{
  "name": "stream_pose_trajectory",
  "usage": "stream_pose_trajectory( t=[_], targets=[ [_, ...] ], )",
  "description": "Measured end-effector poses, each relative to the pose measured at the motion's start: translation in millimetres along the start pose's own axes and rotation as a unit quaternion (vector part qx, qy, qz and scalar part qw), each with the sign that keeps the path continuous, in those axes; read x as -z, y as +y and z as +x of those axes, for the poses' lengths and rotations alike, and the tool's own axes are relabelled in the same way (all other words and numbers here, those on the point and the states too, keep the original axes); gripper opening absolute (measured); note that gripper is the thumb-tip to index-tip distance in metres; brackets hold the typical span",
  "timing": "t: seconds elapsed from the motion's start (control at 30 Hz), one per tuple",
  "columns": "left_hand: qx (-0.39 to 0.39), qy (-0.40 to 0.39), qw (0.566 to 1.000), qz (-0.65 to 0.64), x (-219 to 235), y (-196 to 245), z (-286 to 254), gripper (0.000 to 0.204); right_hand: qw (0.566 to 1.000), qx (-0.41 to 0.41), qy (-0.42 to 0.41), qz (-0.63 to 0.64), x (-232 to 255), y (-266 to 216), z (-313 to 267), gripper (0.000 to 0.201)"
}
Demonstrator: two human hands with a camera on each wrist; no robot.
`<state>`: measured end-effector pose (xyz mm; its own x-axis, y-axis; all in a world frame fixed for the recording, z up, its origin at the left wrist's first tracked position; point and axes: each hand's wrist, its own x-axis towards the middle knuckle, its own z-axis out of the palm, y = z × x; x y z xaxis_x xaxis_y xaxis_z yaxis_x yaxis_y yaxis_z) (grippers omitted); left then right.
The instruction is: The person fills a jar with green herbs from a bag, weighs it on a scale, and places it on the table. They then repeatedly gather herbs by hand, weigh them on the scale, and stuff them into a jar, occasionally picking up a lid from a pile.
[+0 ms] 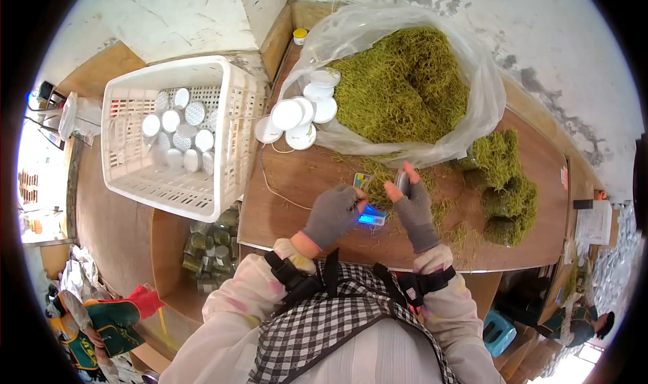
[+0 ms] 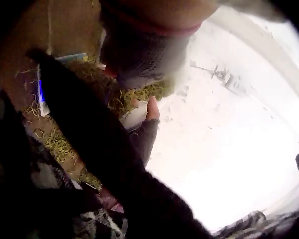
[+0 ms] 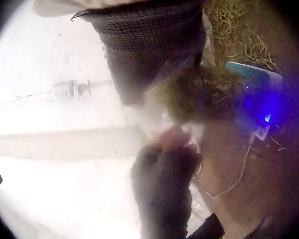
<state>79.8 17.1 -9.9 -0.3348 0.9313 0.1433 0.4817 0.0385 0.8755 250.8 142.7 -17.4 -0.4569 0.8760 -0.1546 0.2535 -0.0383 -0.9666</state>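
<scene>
My gloved right hand (image 1: 414,212) grips a round, pale, lid-like piece (image 1: 402,183) between thumb and fingers, seen nearly edge-on. White also shows beside that hand's fingertip in the left wrist view. To its left, my gloved left hand (image 1: 331,215) has curled fingers, the tips close beside a small scale (image 1: 372,216) with a lit blue display. I cannot tell whether those fingertips pinch anything. Loose green moss (image 1: 442,212) lies on the table around the right hand. A big clear plastic bag (image 1: 482,93) full of dry moss (image 1: 405,87) stands beyond both hands.
White round lids (image 1: 287,115) are piled left of the bag. A white plastic basket (image 1: 229,134) holds several jars with pale lids. Moss-stuffed jars (image 1: 499,230) stand at the right. Below left, a cardboard box (image 1: 169,249) holds more jars. Other people (image 1: 101,330) are at the sides.
</scene>
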Motion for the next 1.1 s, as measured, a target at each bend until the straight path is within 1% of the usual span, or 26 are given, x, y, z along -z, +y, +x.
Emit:
stream_pose_trajectory(
  t=[0.07, 0.1, 0.17, 0.2, 0.27, 0.33, 0.4, 0.43, 0.5, 0.53, 0.57, 0.6, 0.67, 0.7, 0.73, 0.77, 0.8, 0.83, 0.9, 0.93, 1.0, 1.03, 1.1],
  targets=[
    [-0.006, 0.004, 1.0, 0.013, -1, 4, 3, 0.016, 0.999, 0.025, 0.0, -0.044, -1, 6, 0, 0.081],
    [-0.011, 0.006, 1.0, 0.025, -1, 8, 4, 0.013, 0.999, 0.026, 0.0, -0.044, -2, 6, -1, 0.081],
    [-0.017, 0.017, 0.999, 0.029, -3, 14, 7, 0.012, 0.995, 0.058, 0.002, -0.086, -4, 8, -3, 0.084],
    [-0.022, 0.027, 0.999, 0.034, -4, 16, 9, 0.011, 0.995, 0.059, 0.002, -0.086, -6, 2, -4, 0.084],
    [-0.022, 0.027, 0.998, 0.046, -11, 9, 10, 0.013, 0.98, 0.042, -0.004, -0.195, -8, -9, -7, 0.087],
    [-0.022, 0.027, 0.998, 0.058, -13, 8, 12, 0.015, 0.974, 0.055, -0.002, -0.218, -8, -10, -7, 0.089],
    [0.11, -0.013, 0.993, -0.042, -14, 8, 10, 0.026, 0.968, 0.069, -0.001, -0.24, -9, -14, -6, 0.09],
    [0.11, -0.012, 0.993, -0.042, -15, 4, 8, 0.026, 0.97, 0.082, 0.004, -0.228, -10, -17, -6, 0.089],
    [0.133, -0.033, 0.975, -0.174, -14, -4, 4, 0.041, 0.971, 0.096, 0.007, -0.218, -14, -23, -5, 0.088],
    [0.134, -0.032, 0.975, -0.174, -14, -5, 1, 0.041, 0.963, 0.124, 0.007, -0.239, -17, -26, -4, 0.087],
    [0.113, -0.021, 0.975, -0.191, -12, -7, -1, 0.046, 0.954, 0.151, 0.007, -0.261, -20, -29, -2, 0.086],
    [0.093, -0.011, 0.974, -0.207, -10, -7, -2, 0.05, 0.953, 0.152, 0.006, -0.26, -21, -29, 0, 0.086],
    [0.096, -0.003, 0.977, -0.189, -8, -7, -2, 0.05, 0.945, 0.188, 0.021, -0.268, -23, -28, 5, 0.084],
    [0.1, 0.003, 0.98, -0.172, -7, -7, -3, 0.05, 0.944, 0.19, 0.018, -0.268, -21, -27, 7, 0.084],
    [0.101, 0.007, 0.98, -0.174, -6, -9, -2, 0.05, 0.963, 0.15, 0.029, -0.223, -17, -24, 9, 0.083],
    [0.074, 0.004, 0.99, -0.117, -6, -11, -1, 0.046, 0.977, 0.11, 0.041, -0.177, -12, -21, 11, 0.081],
    [0.046, 0.002, 0.997, -0.061, -6, -12, 0, 0.042, 0.985, 0.09, 0.043, -0.142, -9, -18, 14, 0.079],
    [0.047, 0.004, 0.997, -0.063, -6, -12, 0, 0.042, 0.984, 0.091, 0.042, -0.144, -6, -14, 13, 0.079],
    [0.036, 0.014, 0.999, -0.017, -8, -9, 1, 0.03, 0.997, 0.021, 0.055, -0.042, -2, -10, 7, 0.077],
    [0.036, 0.014, 0.999, -0.017, -9, -6, 2, 0.03, 0.997, 0.021, 0.055, -0.043, -1, -7, 5, 0.077],
    [-0.012, 0.031, 0.999, 0.027, -9, 0, 3, 0.023, 0.998, 0.007, 0.035, -0.056, -2, 0, 2, 0.078],
    [-0.012, 0.03, 0.999, 0.027, -8, 2, 4, 0.023, 0.998, 0.007, 0.036, -0.057, -3, 2, -1, 0.078],
    [0.011, 0.004, 1.0, 0.009, -7, 5, 6, 0.015, 0.984, 0.064, 0.046, -0.162, -12, 0, -5, 0.08]
  ],
)
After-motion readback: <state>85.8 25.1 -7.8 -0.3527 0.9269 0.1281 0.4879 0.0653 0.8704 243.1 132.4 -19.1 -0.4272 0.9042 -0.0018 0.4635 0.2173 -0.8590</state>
